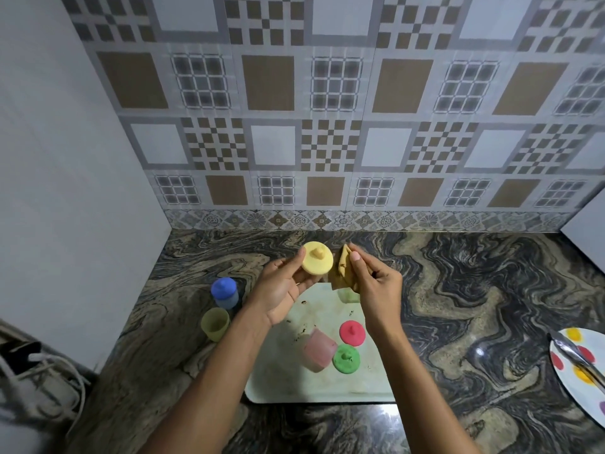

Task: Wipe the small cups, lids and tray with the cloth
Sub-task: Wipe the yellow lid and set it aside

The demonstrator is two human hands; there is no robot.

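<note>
The yellow lid [317, 263] is being pinched at its rim by the left hand [284, 290], knob facing the camera — the folded cloth [340, 268], being gripped in the right hand [376, 283], is touching it at 3 o'clock. Four lids and three cups are being counted; the pale tray [320, 385] is being left at 6 o'clock.

Both forearms reach forward, raised side by side; left hand [281, 286] palm-up, fingers pinching; right hand [376, 283] closed, thumb up.
</note>
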